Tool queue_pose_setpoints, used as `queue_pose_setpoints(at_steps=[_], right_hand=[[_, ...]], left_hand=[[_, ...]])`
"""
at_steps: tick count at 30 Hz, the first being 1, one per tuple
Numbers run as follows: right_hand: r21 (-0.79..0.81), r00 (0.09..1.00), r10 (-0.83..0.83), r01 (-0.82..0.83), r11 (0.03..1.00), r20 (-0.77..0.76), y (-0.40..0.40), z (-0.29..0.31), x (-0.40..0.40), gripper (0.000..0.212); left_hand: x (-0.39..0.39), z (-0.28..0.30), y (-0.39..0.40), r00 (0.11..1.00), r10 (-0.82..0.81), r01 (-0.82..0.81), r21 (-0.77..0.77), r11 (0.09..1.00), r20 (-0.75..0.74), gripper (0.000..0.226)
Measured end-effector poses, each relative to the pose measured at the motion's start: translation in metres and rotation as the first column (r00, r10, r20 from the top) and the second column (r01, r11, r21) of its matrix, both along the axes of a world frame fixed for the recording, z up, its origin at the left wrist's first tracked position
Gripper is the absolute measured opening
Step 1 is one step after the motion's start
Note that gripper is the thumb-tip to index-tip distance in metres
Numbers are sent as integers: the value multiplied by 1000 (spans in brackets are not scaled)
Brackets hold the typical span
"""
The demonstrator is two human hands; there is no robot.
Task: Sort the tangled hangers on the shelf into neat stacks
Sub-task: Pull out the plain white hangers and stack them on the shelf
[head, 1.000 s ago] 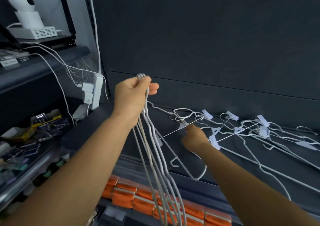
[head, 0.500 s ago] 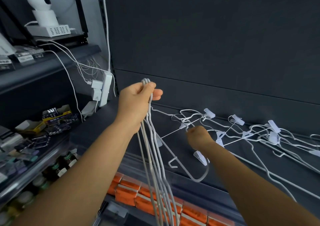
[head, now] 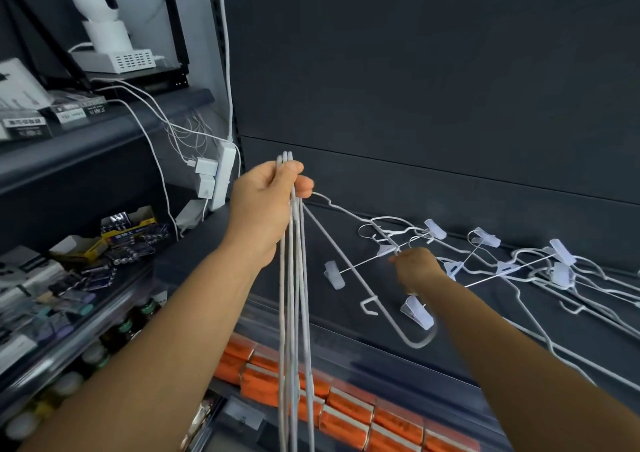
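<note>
My left hand [head: 265,205] is raised in front of the dark back panel, shut on a bundle of white wire hangers [head: 293,313] that hangs straight down from its fingers. Further right, my right hand [head: 417,268] is closed on a white clip hanger [head: 367,264] lifted off the shelf, its clips dangling at either side. A tangle of white hangers with clips [head: 540,268] lies spread over the dark shelf [head: 450,344] to the right of that hand.
Orange packets [head: 349,413] fill the shelf below. At left, shelves hold battery packs [head: 131,233] and small bottles. A white power strip [head: 221,174] with cables hangs beside the upright; a white camera [head: 100,4] stands at top left.
The clip hanger in my right hand has risen off the tangle and one clip now hangs lower at the front. The view has shifted left, so both hands sit further right.
</note>
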State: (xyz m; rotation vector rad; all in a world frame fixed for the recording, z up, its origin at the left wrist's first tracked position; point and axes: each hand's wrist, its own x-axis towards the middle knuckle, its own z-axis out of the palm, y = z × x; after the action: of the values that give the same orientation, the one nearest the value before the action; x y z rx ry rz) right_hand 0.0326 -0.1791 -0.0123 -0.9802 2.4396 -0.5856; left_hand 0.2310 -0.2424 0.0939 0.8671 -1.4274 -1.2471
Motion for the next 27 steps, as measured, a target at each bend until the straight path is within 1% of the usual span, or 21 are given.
queue_pose_setpoints(at_steps=[1, 2, 3, 4, 5, 6, 7, 8, 9, 10, 12, 13, 15, 21, 24, 27], right_hand=[[3, 998, 48, -48, 999, -36, 0, 1, -2, 38], [14, 1000, 2, -2, 1000, -22, 0, 2, -2, 39], [24, 994, 73, -71, 997, -75, -2, -4, -7, 40], [-3, 999, -13, 13, 1000, -39, -2, -1, -6, 40], [-9, 998, 9, -10, 1000, -70, -3, -3, -6, 40], [-50, 999, -19, 17, 999, -36, -2, -3, -4, 40], [-35, 995, 52, -55, 998, -83, -2, -5, -4, 40], [-32, 999, 6, -7, 999, -33, -3, -5, -3, 39], [-63, 999, 28, -29, 998, -22, -3, -11, -4, 36], [-128, 997, -34, 42, 991, 65, -3, -15, -5, 32], [-184, 995, -60, 74, 980, 78, -4, -20, -9, 30], [-186, 994, -80, 93, 978, 76, -6, -24, -13, 31], [-146, 997, -67, 70, 987, 27, -8, -25, -15, 32], [-111, 995, -66, 58, 992, -73, -17, -26, -12, 32], [-123, 994, -85, 76, 989, -66, -19, -24, -10, 32], [-121, 993, -108, 103, 987, -35, -22, -21, -7, 32]], left_hand=[[0, 0, -1, 1000, 14, -14, -2, 1000, -10, 20], [0, 0, -2, 999, 34, -34, 0, 999, -23, 21], [1, 1, -3, 998, 56, -56, 2, 998, -37, 23], [2, 2, -4, 996, 77, -76, 3, 997, -55, 24], [3, 3, -5, 993, 92, -92, 2, 996, -74, 26], [4, 4, -6, 990, 103, -104, 0, 995, -92, 27], [5, 5, -7, 988, 110, -111, 2, 994, -108, 27], [5, 5, -9, 986, 115, -116, 5, 993, -119, 27], [5, 6, -10, 984, 121, -121, 8, 993, -127, 26], [5, 6, -11, 983, 129, -130, 8, 992, -132, 26], [6, 7, -15, 978, 151, -152, 5, 988, -142, 25], [7, 8, -17, 976, 159, -160, 6, 987, -149, 25], [9, 11, -21, 973, 163, -163, 12, 987, -161, 25], [8, 25, -19, 979, 102, -103, -1, 995, -176, 20], [12, 31, -19, 983, 36, -38, -10, 999, -178, 18], [14, 28, -16, 991, -16, 18, 14, 1000, -134, 14]])
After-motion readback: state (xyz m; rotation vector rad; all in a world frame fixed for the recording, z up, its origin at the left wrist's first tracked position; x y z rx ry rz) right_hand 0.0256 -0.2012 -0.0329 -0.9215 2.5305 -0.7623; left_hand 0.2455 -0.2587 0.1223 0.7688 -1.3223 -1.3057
